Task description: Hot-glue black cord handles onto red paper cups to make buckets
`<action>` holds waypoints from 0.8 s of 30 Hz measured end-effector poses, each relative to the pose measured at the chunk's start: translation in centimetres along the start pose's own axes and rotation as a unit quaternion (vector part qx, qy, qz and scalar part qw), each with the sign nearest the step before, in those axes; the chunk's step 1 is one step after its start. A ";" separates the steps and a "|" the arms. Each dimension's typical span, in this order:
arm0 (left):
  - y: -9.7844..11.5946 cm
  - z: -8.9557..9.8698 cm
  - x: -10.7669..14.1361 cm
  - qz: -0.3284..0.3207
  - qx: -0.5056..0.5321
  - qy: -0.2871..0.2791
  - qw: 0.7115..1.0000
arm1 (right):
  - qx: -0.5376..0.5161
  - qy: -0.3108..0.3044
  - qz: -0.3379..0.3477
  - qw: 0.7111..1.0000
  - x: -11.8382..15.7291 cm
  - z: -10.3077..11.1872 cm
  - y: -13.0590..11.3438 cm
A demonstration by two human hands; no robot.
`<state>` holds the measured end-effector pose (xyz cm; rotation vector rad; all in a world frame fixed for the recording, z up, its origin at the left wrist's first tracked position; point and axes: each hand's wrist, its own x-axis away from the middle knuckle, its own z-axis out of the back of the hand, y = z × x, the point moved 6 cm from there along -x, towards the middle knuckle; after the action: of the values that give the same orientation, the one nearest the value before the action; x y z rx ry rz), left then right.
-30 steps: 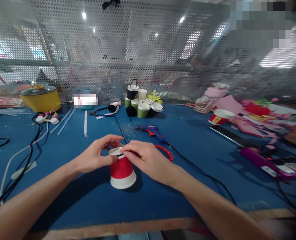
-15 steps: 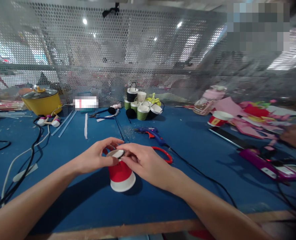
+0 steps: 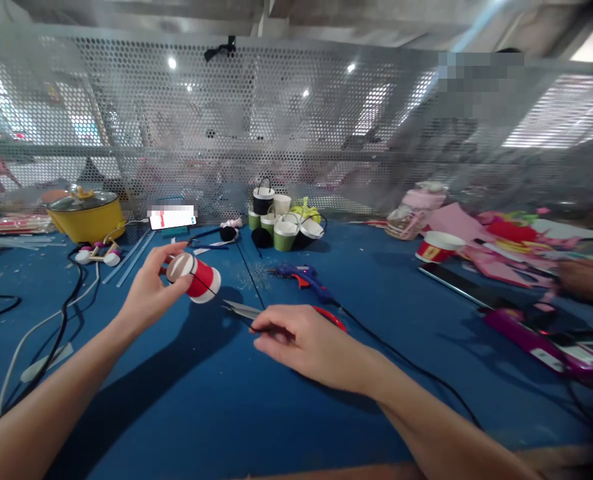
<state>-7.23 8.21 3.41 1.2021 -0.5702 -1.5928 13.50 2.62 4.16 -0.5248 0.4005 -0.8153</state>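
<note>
in the head view, left of the glue gun, the left hand grips a tilted red-and-white cup; just nearer than the gun, the right hand curls over scissors, grip unclear. paper cups crowd behind it; blue tabletop runs nearward.

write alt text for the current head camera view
The left hand holds a tilted red-and-white paper cup over a blue table, while the right hand partly covers red-handled scissors. Beyond them are a blue glue gun and a cluster of green, black and white cups.
</note>
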 end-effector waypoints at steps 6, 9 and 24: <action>-0.7 -0.4 0.1 -0.002 0.048 0.035 0.998 | -0.091 -0.148 0.013 0.985 0.5 -2.0 -0.5; -0.6 -2.1 0.9 0.021 0.159 -0.036 0.986 | -0.112 -0.052 -0.089 0.988 -0.1 -0.3 1.5; 1.5 -8.8 6.6 0.125 0.366 -0.305 0.870 | 0.313 0.074 -0.279 0.905 -1.4 5.3 12.9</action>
<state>1.40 3.38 -1.58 1.0486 -1.7922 -1.5555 22.86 12.53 1.10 0.0420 0.0989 -1.4750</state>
